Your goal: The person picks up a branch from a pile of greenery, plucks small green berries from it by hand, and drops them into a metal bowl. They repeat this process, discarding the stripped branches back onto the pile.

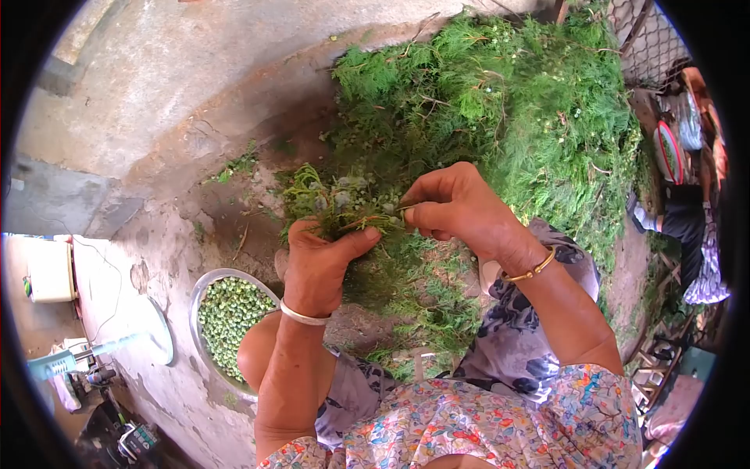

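My left hand [316,262] is closed around a leafy evergreen sprig [332,199], its thumb lying along the stem. Pale bluish-green cones dot the foliage. At the sprig's right end, my right hand [453,207] pinches with thumb and forefinger. What sits between those fingertips is too small to make out. Left of my knee stands a round metal basin [195,313], which holds many small green cones [238,316].
A large heap of cut evergreen branches [500,102] lies ahead and to the right. Loose clippings [437,305] cover the ground between my feet. A standing fan [160,332] is at the left. Wire mesh [648,39] and household items line the right side.
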`<act>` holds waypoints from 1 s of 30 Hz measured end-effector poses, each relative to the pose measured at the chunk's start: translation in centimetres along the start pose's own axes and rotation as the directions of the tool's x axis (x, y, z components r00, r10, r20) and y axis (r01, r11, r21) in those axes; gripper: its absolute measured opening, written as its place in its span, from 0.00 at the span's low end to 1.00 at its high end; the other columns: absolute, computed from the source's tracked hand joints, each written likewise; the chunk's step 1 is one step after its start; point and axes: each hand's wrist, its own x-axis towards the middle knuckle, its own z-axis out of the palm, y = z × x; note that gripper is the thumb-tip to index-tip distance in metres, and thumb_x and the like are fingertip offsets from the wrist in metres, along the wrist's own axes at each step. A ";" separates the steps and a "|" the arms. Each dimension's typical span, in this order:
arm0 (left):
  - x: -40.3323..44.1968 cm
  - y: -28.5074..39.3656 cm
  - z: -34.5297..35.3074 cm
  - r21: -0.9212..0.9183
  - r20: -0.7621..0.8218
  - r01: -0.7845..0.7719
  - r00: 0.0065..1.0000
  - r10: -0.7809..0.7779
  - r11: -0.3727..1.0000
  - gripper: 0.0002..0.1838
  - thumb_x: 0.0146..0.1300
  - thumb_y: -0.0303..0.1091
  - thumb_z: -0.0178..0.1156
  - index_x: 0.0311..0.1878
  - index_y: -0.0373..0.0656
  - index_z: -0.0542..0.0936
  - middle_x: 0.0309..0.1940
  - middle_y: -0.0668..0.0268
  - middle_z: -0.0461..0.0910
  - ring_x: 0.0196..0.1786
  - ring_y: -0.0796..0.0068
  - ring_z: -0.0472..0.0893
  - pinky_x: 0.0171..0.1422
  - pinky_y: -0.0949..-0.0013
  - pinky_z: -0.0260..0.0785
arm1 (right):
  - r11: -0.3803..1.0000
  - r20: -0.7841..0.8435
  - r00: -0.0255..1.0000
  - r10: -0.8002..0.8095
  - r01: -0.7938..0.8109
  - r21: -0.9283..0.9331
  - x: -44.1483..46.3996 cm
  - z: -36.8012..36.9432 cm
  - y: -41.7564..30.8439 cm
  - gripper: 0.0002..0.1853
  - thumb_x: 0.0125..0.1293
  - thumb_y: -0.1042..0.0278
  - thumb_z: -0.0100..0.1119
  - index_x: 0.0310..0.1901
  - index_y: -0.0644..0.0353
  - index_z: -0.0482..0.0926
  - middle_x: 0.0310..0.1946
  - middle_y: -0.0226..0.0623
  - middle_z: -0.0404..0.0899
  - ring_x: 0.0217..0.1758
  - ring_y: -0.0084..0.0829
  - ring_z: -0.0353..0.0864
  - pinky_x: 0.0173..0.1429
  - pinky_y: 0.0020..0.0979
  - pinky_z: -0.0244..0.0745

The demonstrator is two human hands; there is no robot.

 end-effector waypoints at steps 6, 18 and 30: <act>-0.3 0.5 -0.1 0.068 -0.053 0.013 0.999 -0.009 0.998 0.12 0.51 0.18 0.64 0.41 0.33 0.80 0.36 0.64 0.82 0.37 0.75 0.81 0.43 0.71 0.75 | 0.960 -0.113 0.971 -0.209 0.182 -0.212 0.4 -1.6 1.1 0.07 0.53 0.75 0.58 0.31 0.70 0.81 0.20 0.30 0.77 0.23 0.16 0.71 0.25 0.21 0.66; -0.9 1.2 -0.3 -0.077 0.052 0.010 0.999 -0.006 0.997 0.14 0.49 0.16 0.64 0.41 0.35 0.80 0.35 0.66 0.82 0.37 0.76 0.80 0.45 0.72 0.73 | 0.936 0.057 0.991 0.124 -0.135 0.324 -0.2 -0.7 0.6 0.10 0.58 0.67 0.64 0.32 0.67 0.79 0.23 0.33 0.77 0.23 0.18 0.71 0.21 0.19 0.61; -0.6 0.8 -0.1 0.005 0.033 0.029 0.999 -0.029 1.000 0.13 0.51 0.21 0.66 0.42 0.36 0.80 0.35 0.67 0.82 0.35 0.79 0.78 0.41 0.75 0.71 | 0.954 0.183 0.981 0.070 -0.119 0.276 0.0 -0.5 1.2 0.10 0.61 0.65 0.64 0.30 0.64 0.79 0.21 0.29 0.76 0.22 0.16 0.72 0.20 0.18 0.63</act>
